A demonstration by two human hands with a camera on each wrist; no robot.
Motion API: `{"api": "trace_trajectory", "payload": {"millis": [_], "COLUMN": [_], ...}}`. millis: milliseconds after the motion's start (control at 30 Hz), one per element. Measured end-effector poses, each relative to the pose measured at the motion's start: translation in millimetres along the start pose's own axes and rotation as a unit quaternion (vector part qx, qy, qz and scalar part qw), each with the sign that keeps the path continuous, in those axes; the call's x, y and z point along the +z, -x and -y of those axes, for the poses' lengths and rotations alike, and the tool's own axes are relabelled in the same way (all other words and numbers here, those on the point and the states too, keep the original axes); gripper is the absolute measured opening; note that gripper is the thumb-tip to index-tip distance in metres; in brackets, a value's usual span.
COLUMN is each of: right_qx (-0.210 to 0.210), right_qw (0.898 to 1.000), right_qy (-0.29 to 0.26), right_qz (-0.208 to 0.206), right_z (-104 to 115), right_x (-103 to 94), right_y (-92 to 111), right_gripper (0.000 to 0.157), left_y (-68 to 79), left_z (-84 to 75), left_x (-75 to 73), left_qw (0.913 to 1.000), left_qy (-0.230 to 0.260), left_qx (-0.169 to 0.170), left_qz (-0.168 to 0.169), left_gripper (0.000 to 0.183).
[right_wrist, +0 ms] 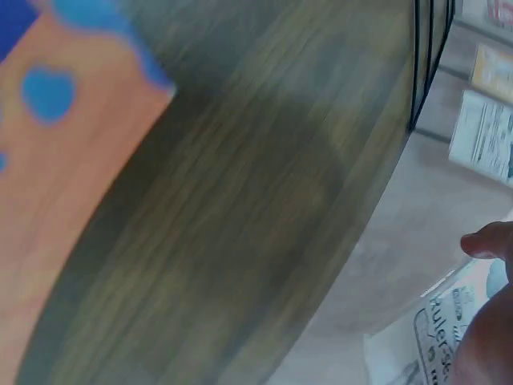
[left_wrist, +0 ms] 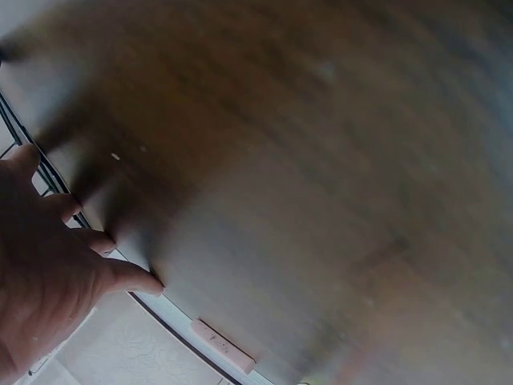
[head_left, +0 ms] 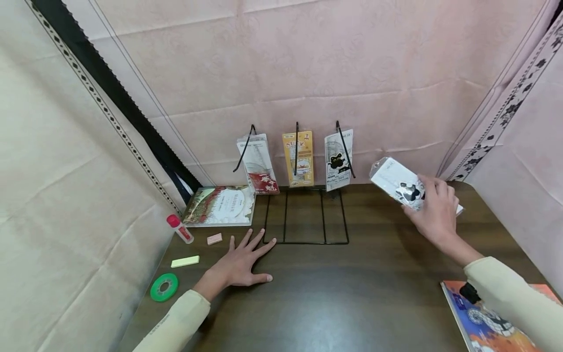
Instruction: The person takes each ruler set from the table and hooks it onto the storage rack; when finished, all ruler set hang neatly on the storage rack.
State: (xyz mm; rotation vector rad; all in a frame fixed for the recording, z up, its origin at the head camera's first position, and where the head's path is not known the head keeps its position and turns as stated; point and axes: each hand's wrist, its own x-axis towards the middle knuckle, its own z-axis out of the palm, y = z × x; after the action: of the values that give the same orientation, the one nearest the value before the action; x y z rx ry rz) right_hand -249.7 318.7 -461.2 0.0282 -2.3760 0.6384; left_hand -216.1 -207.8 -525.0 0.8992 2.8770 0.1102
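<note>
My right hand (head_left: 435, 212) grips a white ruler set packet (head_left: 393, 177) with a black-and-white animal picture, at the right of the table; in the right wrist view the printed ruler set label (right_wrist: 433, 345) shows beside the thumb. My left hand (head_left: 242, 264) rests on the table with fingers spread, fingertips at the left front corner of a black wire display rack (head_left: 303, 243). From the rack's hooks hang a white-and-red packet (head_left: 260, 166), a yellow packet (head_left: 303, 168) and another white ruler set packet (head_left: 337, 168).
At the left are a picture-covered book (head_left: 220, 206), a red-capped glue stick (head_left: 180, 229), a pink eraser (head_left: 214, 238), a pale yellow strip (head_left: 185, 261) and a green tape roll (head_left: 159, 288). An orange-and-blue book (head_left: 488, 325) lies under the right forearm. Cloth walls surround the table.
</note>
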Motion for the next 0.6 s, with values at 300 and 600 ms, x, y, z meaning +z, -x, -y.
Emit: {"api": "trace_trajectory", "payload": {"millis": [300,600], "right_qx": [-0.097,-0.195], "right_qw": [0.995,0.980], "right_qy": [-0.009,-0.017], "right_qz": [-0.012,-0.044], "right_z": [26.3,52.8], "right_x": [9.7,20.5], "right_y": [9.4,16.1], "right_gripper": [0.096,0.096], "left_y": [-0.2,0.2], "left_z": [-1.9,-1.6], "left_x": [-0.1,-0.2], "left_qw": [1.0000,1.0000], "left_qy": [-0.001,-0.002], "left_qx": [0.003,-0.002], "left_qz": [-0.003,0.005], "left_gripper": [0.091,0.090]}}
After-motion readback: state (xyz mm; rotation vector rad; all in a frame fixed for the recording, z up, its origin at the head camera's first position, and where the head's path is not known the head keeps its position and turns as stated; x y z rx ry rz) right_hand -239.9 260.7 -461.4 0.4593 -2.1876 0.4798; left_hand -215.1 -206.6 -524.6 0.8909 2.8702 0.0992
